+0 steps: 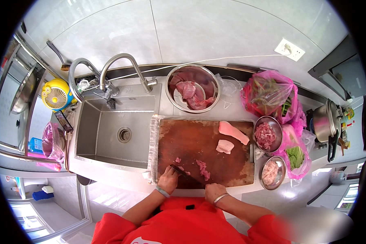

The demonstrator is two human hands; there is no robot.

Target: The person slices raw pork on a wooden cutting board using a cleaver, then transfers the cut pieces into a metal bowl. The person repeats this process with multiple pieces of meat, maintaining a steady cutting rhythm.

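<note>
My right hand (215, 192) is wrapped round the handle of a dark-bladed knife (190, 177), whose blade slants left and away over the near part of the wooden cutting board (183, 140). Beside the knife's tip, my left hand (168, 179) has its fingers bent and pressed together at the board; what they hold is hidden. Sliced red meat (203, 169) lies just beyond the blade, with small scraps (178, 160) close to the left fingers. Farther right on the board rest a long pale slab of fatty meat (234, 132) and a shorter piece (225, 146).
Left of the board is a steel sink (116, 122) with a curved faucet (124, 61). Behind stands a steel bowl (169, 95) of meat. Two smaller bowls, one of sliced red meat (265, 136) and one of pale meat (270, 173), sit near pink bags (268, 87) of greens.
</note>
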